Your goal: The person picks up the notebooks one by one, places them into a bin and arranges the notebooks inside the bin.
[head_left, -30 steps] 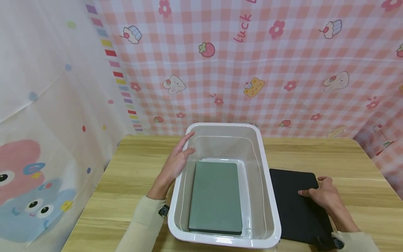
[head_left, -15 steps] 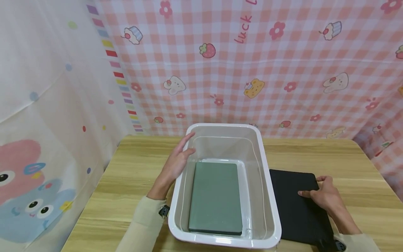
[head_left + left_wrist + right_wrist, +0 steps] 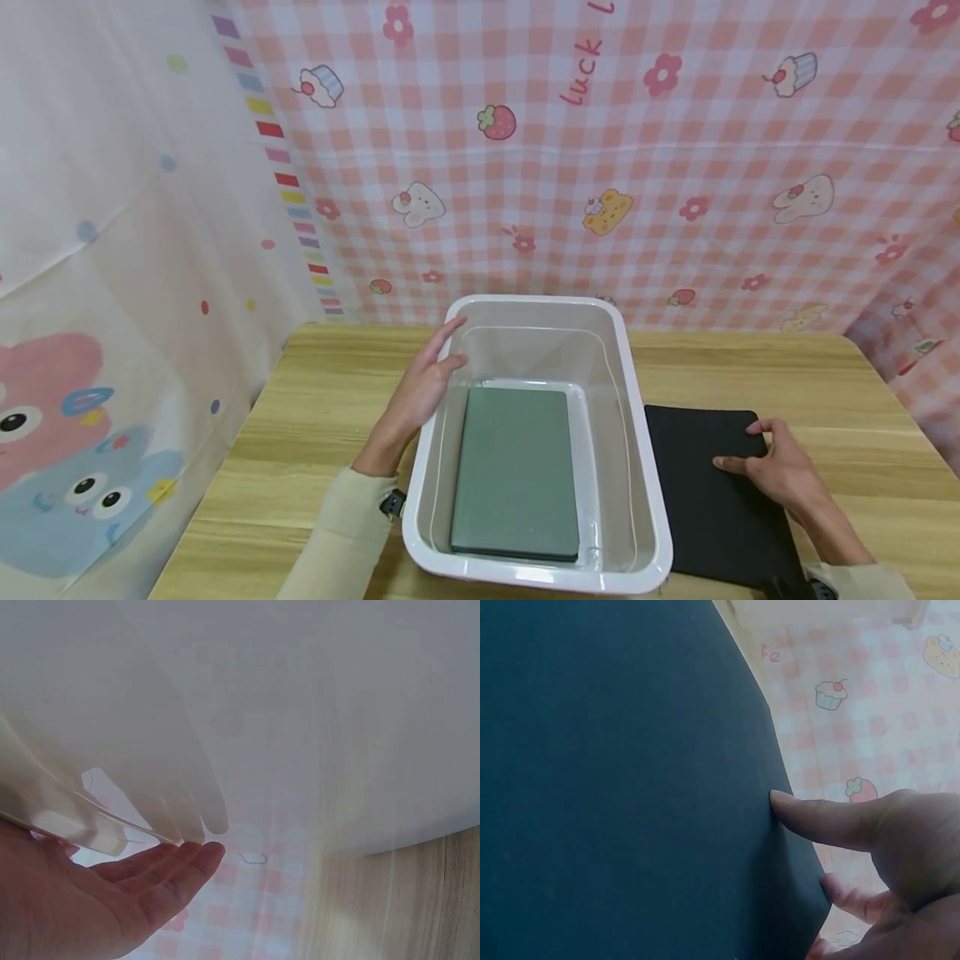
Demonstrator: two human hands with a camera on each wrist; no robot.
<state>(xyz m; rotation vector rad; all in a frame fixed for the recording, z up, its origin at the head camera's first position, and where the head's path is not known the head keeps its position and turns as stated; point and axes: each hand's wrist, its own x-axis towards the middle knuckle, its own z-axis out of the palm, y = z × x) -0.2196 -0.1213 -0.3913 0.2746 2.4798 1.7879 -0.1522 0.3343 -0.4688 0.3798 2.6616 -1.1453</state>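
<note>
My left hand [image 3: 420, 387] lies along the left side of a deep white plastic bin [image 3: 537, 575], its thumb over the rim. In the left wrist view, nearly straight fingers [image 3: 176, 881] touch the bin's glossy outer wall. A green notebook [image 3: 517, 471] lies flat on the bin floor, nearer the left wall. Right of the bin is a thin black notebook [image 3: 712, 492] with rounded corners. My right hand [image 3: 787, 471] pinches its right edge near the far corner. The thumb [image 3: 821, 820] presses the cover while the other fingers are at the edge, partly hidden underneath.
Everything stands on a wood-grain table [image 3: 315, 400]. Behind it hangs a pink checked cloth [image 3: 555, 167], close to the bin's far end. A white printed cloth [image 3: 135, 292] hangs at the left.
My right forefinger has shifted slightly inward onto the black notebook's far right corner. My left hand, the bin and the green notebook keep their places; the head view has drifted slightly.
</note>
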